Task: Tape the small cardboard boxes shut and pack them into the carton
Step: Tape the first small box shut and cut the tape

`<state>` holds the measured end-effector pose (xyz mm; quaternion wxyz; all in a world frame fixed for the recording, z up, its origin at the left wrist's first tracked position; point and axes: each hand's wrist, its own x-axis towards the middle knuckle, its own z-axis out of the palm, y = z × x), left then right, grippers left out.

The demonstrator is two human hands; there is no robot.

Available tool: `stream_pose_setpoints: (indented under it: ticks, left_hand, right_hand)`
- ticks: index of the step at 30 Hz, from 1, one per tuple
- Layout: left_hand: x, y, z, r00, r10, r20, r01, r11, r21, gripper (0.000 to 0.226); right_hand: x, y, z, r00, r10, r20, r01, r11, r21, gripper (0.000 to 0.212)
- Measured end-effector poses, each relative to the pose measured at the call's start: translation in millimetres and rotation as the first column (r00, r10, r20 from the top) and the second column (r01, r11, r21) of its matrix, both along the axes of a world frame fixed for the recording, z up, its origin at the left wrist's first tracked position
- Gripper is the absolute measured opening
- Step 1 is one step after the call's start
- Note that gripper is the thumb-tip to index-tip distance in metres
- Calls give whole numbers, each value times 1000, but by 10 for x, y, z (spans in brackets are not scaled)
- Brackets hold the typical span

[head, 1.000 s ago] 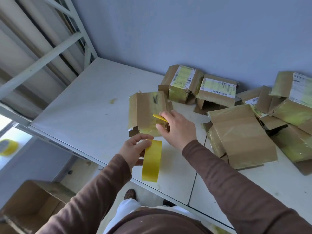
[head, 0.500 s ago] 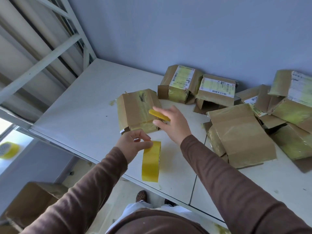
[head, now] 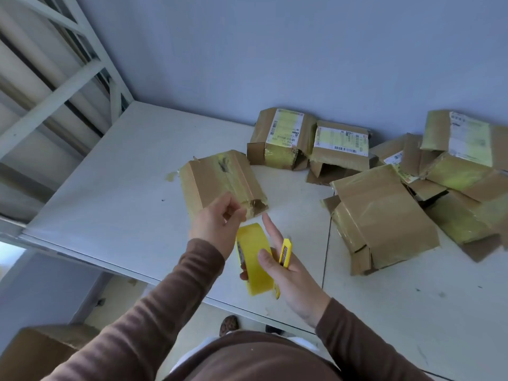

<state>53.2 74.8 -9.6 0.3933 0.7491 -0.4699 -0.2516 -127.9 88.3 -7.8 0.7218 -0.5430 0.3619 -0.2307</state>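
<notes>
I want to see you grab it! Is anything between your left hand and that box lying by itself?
Nothing visible is. The left hand hovers right at the near end of the lone box, with only bare table around. The tape roll and yellow cutter sit back in the right hand.

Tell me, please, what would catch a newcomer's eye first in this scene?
Probably the bright yellow tape roll at centre, held by the right hand together with a yellow utility knife. The left hand hovers over a lone taped box, and a jumbled pile of boxes crowds the right side of the white table.
</notes>
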Motion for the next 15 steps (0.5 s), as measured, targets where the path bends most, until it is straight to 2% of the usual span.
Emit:
stream_pose_setpoints:
  ticks: [3, 6, 10, 15]
  left_hand:
    - [210, -371, 318, 975, 123, -184, -149, 980, -134, 24]
    - [725, -895, 451, 937, 169, -305, -220, 965, -142, 23]
    - [1241, -1355, 293, 957, 138, -255, -145, 989, -7, 23]
    - [1356, -1516, 109, 951, 138, -276, -114, 988, 102, 22]
  right_hand:
    - [-26, -35, 123, 999, 30, -18, -30, 999, -22, 60]
    - [5, 3, 200, 994, 73, -77, -71, 997, 22, 50]
    - [94, -54, 184, 966, -27, -256, 4, 996, -91, 36]
    - [195, -267, 272, 875, -41, -483, -66, 977, -202, 39]
